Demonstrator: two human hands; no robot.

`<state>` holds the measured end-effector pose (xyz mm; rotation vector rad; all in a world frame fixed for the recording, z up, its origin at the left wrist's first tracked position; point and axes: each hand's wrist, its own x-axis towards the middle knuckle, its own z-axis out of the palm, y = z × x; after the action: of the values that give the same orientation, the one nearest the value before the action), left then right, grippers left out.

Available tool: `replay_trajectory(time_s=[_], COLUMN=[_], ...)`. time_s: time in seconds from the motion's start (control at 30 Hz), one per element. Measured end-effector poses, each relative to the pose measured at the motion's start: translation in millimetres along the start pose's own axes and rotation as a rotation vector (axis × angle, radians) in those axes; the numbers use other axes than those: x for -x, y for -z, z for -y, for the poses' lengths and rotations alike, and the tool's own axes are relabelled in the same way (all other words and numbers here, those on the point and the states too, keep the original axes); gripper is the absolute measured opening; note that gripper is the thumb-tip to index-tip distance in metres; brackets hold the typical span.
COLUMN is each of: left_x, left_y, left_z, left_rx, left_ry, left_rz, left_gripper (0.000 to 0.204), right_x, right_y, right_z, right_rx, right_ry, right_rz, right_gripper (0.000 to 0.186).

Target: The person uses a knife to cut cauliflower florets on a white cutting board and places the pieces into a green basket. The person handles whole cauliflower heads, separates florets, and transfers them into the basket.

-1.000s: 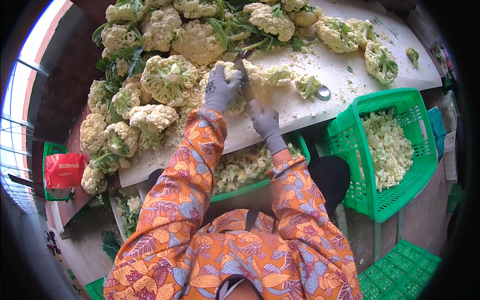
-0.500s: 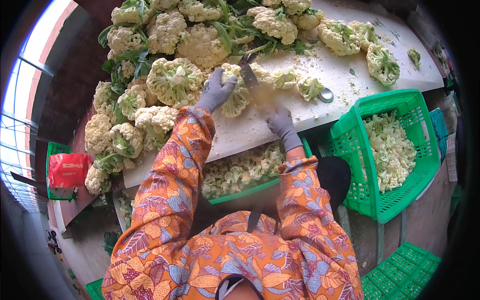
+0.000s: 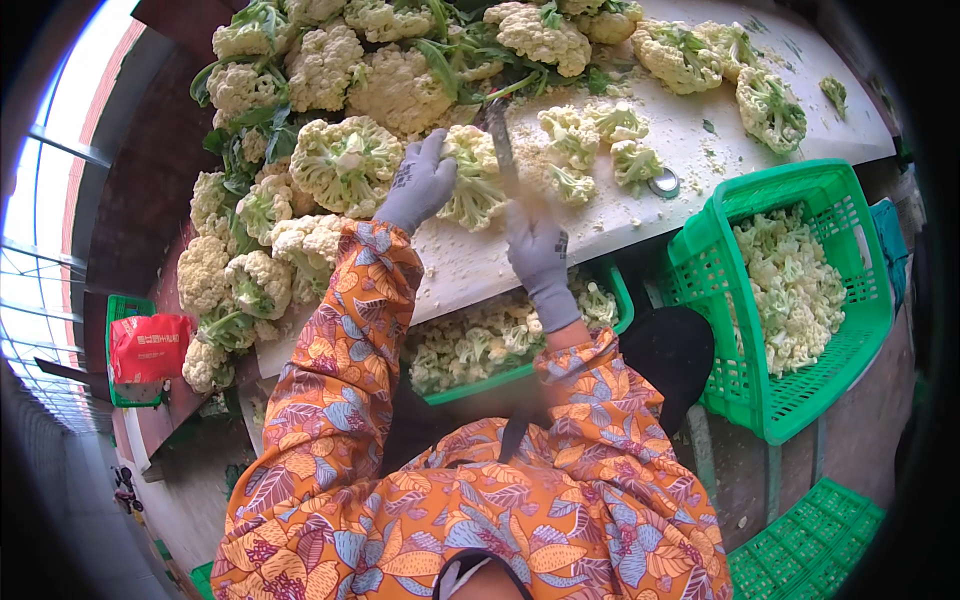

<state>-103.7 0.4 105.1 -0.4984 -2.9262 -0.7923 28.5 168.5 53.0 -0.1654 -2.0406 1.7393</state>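
Some bare table edge fronts one cauliflower, left hand spread beside it, right hand clasping knife.

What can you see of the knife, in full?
The knife has a long, flat, grey, metallic-looking blade. The right hand grips its handle end, which is blurred and mostly hidden. It points away from the person, tip slightly leftward, over the white work surface, just right of a cauliflower piece; whether they touch is unclear.
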Motion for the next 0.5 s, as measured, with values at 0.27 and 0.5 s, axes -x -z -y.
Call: replay_trajectory(time_s=[0.27,0.5], left_x=[-2,-7], left_y=[-33,-19], left_z=[-31,15], left_rx=[-0.224,-0.160], left_ry=[0.188,-0.138], left_rz=[-0.235,-0.179], left_gripper=[0.054,0.045], right_x=[14,-25], right_y=[-33,-2], right_z=[-21,-73], right_rx=[0.222,-0.390], right_ry=[-0.192,-0.470], right_rz=[0.099,0.348], right_gripper=[0.037,0.036])
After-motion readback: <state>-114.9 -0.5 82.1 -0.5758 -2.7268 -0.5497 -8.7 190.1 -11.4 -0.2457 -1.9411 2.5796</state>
